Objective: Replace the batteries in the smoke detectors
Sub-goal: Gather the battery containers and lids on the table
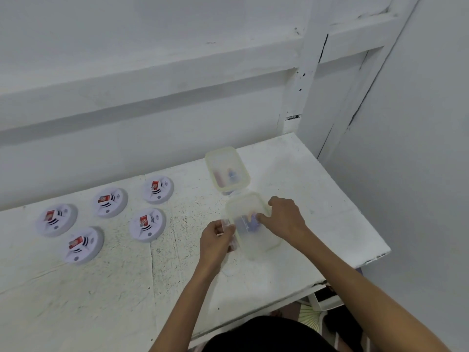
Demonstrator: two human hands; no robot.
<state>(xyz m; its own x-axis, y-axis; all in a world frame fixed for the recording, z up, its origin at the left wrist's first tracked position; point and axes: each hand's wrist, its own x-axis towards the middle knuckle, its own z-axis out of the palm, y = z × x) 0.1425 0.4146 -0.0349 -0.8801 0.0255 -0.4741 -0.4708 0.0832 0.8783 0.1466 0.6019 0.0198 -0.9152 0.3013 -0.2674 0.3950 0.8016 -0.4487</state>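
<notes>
Smoke detectors (147,224), five white round ones, are lying on the white tabletop (101,288) well to the left of both grips, set out in a loose cluster and apart from each other. Each one is carrying a red battery (144,221) on its upper face. The nearest detector is lying a short way left of the left grip (215,240), and the others are spreading farther left and away from it. The left grip is curling its fingers round a small reddish object (225,224), too blurred to name, and is holding it just beside the left wall of the near clear container (264,245). The right grip (284,217) is reaching over that same container from the right, with its thumb pointing inward toward some bluish pieces (251,221) inside and its fingers bending at the far rim; whether it is actually pinching anything cannot be told. The two grips are working close together, with the near container between them. Just beyond the right grip, a far clear container (218,154) is standing open, almost touching the near one, and is holding reddish and bluish items that are too blurred to identify. Beyond both grips a white wall (152,72) is rising behind the tabletop.
</notes>
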